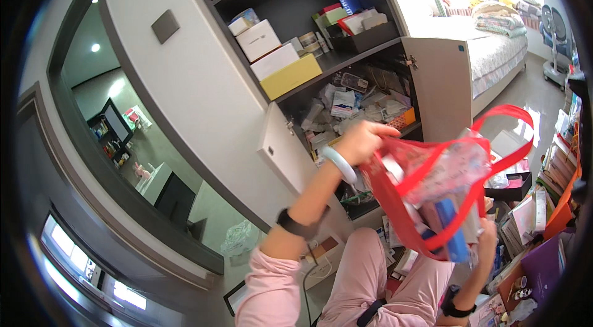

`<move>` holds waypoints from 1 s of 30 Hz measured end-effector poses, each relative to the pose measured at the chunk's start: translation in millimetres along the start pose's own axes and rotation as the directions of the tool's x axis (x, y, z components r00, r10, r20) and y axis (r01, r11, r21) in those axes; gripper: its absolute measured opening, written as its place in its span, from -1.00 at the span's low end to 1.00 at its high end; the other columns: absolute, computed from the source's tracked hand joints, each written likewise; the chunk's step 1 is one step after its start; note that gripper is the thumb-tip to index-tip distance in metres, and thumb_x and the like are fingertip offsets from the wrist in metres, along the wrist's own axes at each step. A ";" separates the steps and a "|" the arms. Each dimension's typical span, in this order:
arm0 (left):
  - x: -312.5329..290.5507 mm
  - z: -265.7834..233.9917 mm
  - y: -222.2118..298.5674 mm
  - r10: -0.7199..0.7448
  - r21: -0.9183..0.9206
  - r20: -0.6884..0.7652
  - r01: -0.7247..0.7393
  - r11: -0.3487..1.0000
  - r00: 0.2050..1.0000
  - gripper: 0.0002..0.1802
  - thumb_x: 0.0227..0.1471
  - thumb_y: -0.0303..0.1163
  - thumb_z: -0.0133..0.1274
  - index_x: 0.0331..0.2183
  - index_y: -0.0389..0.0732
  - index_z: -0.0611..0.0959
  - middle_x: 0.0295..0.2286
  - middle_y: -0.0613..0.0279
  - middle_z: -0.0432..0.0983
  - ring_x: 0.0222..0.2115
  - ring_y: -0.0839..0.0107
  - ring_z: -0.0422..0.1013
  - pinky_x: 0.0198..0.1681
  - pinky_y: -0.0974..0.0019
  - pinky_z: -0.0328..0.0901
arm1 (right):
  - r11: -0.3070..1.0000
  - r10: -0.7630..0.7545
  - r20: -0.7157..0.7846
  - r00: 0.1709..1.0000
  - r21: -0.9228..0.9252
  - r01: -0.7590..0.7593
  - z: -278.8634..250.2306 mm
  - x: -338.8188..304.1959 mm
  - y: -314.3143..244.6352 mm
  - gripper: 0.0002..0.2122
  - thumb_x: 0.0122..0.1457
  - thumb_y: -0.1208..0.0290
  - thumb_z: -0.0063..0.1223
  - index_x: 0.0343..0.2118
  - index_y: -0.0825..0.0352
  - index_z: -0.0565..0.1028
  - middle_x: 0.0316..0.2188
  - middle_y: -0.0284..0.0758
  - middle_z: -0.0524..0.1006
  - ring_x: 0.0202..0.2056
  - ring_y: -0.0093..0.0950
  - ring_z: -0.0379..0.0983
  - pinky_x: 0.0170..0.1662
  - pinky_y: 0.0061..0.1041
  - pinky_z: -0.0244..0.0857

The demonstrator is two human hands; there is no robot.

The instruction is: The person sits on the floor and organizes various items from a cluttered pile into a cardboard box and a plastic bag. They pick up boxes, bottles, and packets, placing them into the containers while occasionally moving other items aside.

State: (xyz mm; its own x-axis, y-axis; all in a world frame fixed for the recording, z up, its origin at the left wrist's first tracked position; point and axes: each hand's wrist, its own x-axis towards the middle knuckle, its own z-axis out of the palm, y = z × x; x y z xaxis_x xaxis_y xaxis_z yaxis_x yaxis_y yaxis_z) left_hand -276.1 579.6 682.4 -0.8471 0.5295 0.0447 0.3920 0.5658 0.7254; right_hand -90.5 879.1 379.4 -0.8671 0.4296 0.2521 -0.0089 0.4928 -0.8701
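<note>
A clear bag with red trim and red loop handles (446, 230) hangs tilted in front of me, above my lap. Through its film show a blue box (453, 228) and other packages that I cannot make out. My left hand (364, 142), with a white band at the wrist, is closed on the bag's upper left edge. At the lower right side of the bag, my right hand (487, 240) grips it, its fingers partly hidden by the bag.
Ahead stands an open cabinet, its lower shelf (358, 104) heaped with small packages. Its left door (287, 142) and right door (440, 86) jut outward. Books and folders (531, 216) crowd the right side. A crumpled plastic bag (241, 237) lies on the floor at left.
</note>
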 end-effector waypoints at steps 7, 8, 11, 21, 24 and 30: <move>-104.5 49.6 -10.0 0.034 -0.625 0.145 0.064 0.778 0.989 -0.67 0.13 -0.58 -0.11 -0.10 -0.27 0.64 -0.66 0.40 0.49 -0.82 0.72 0.25 -0.77 0.64 0.13 | 0.920 -0.278 -0.097 0.956 -0.312 0.236 -88.9 -78.4 -37.2 -0.88 0.02 0.50 -0.05 -0.37 0.40 0.44 -0.40 -0.20 0.34 -0.29 -0.31 0.33 -0.21 -0.45 0.20; -119.0 45.2 -7.2 0.089 -0.681 0.113 0.012 0.732 0.990 -0.68 0.14 -0.58 -0.12 -0.11 -0.28 0.64 -0.65 0.37 0.51 -0.82 0.71 0.27 -0.77 0.63 0.15 | 0.912 -0.334 -0.101 0.937 -0.287 0.294 -92.8 -84.6 -52.5 -0.88 0.03 0.51 -0.05 -0.37 0.42 0.44 -0.40 -0.21 0.33 -0.30 -0.32 0.32 -0.22 -0.45 0.20; -174.5 22.1 2.0 -0.008 -0.737 0.047 0.040 0.674 0.999 -0.69 0.14 -0.59 -0.13 -0.13 -0.33 0.64 -0.61 0.28 0.56 -0.82 0.65 0.33 -0.76 0.60 0.20 | 0.983 -0.184 -0.137 0.973 -0.013 0.184 -85.0 -95.7 -102.4 -0.87 0.09 0.50 -0.02 -0.34 0.45 0.45 -0.40 -0.24 0.35 -0.33 -0.33 0.32 -0.23 -0.44 0.21; -364.0 -74.1 -8.2 -0.152 -0.577 -0.558 -0.250 0.778 0.816 -0.71 0.13 -0.58 -0.15 -0.17 -0.39 0.63 -0.37 0.15 0.62 -0.48 0.55 0.51 -0.34 0.51 0.39 | 0.865 -0.497 0.211 0.842 0.035 0.501 78.0 -105.1 -189.3 -0.75 0.23 0.31 -0.06 -0.29 0.44 0.52 -0.39 -0.18 0.51 -0.36 -0.39 0.46 -0.29 -0.49 0.29; -409.0 -91.3 -36.3 -0.199 -0.485 -0.744 -0.311 0.817 0.638 -0.72 0.13 -0.55 -0.11 -0.16 -0.39 0.63 -0.38 0.18 0.61 -0.47 0.57 0.50 -0.48 0.54 0.38 | 0.912 -0.255 0.449 0.856 0.407 0.057 135.7 -96.9 -200.9 -0.70 0.27 0.25 -0.08 -0.29 0.44 0.54 -0.39 -0.16 0.56 -0.39 -0.41 0.50 -0.33 -0.51 0.31; -483.9 -114.7 -105.3 -0.350 -0.372 -0.922 -0.122 0.920 0.168 -0.70 0.13 -0.53 -0.09 -0.11 -0.35 0.61 -0.45 0.21 0.61 -0.67 0.56 0.46 -0.70 0.57 0.32 | 0.826 -0.156 0.786 0.599 0.436 -0.357 166.1 -80.8 -195.9 -0.55 0.35 0.12 -0.23 -0.49 0.41 0.49 -0.72 -0.28 0.50 -0.71 -0.52 0.41 -0.55 -0.63 0.20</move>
State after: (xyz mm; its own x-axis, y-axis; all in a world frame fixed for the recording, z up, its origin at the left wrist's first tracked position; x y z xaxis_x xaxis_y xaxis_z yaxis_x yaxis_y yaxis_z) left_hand 51.4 191.3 663.2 -0.6104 -0.6912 0.3868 0.3307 0.2213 0.9174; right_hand -101.4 622.1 459.2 -0.9091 -0.4141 -0.0458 0.0849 -0.0766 -0.9934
